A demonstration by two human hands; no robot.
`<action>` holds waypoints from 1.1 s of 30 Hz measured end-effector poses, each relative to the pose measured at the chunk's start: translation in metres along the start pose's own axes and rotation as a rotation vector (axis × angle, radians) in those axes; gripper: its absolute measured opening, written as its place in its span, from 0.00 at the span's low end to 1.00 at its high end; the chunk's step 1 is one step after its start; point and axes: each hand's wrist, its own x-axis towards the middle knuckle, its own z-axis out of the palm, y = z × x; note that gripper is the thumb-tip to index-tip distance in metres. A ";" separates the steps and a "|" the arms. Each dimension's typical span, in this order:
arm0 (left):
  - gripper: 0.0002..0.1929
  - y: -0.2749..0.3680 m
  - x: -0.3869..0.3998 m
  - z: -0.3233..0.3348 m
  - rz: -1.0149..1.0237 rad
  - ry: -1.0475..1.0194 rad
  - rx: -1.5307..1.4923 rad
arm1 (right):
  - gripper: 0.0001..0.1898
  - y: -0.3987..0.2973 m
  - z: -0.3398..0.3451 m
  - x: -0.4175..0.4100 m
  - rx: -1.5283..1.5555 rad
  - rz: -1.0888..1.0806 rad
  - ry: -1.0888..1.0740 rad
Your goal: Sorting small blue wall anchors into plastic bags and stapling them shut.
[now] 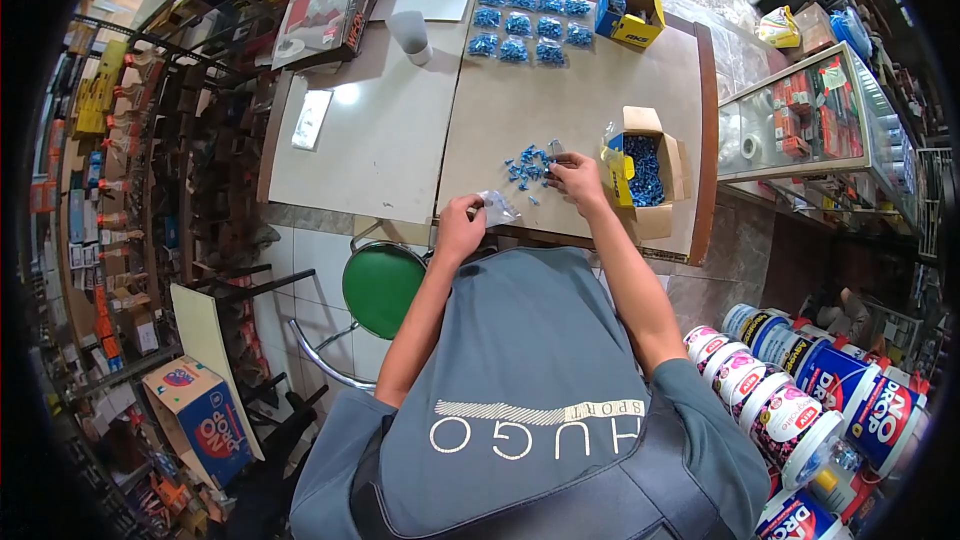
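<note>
My left hand (462, 225) holds a small clear plastic bag (496, 208) near the table's front edge. Loose blue screws or anchors (526, 165) lie in a small pile on the table beyond it. At the pile's right side is my right hand (574, 178), its fingers pinched around something small; a clear piece shows just above the fingertips, and what it is I cannot tell. An open cardboard box (645, 171) full of the same blue pieces stands to the right of that hand. Several filled clear bags of blue pieces (517, 23) lie in rows at the back.
A second yellow and blue box (630, 7) stands at the back right. A translucent cup (412, 37), a packet (312, 118) and a large printed box (319, 11) are on the left. A green stool (384, 289) stands by the table; paint buckets (795, 412) are stacked behind on the right.
</note>
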 end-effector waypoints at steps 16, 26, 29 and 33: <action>0.13 -0.001 0.001 -0.001 0.007 -0.005 0.008 | 0.14 0.019 0.011 0.020 -0.006 0.002 0.104; 0.13 -0.001 0.002 0.000 -0.018 0.005 -0.011 | 0.10 -0.036 -0.007 -0.028 0.147 -0.208 0.102; 0.13 -0.005 0.001 0.001 -0.007 0.002 0.010 | 0.09 -0.059 -0.042 -0.043 0.049 -0.357 0.201; 0.11 0.004 0.001 0.000 0.007 0.004 -0.023 | 0.10 -0.068 -0.112 -0.044 -0.409 -0.447 0.426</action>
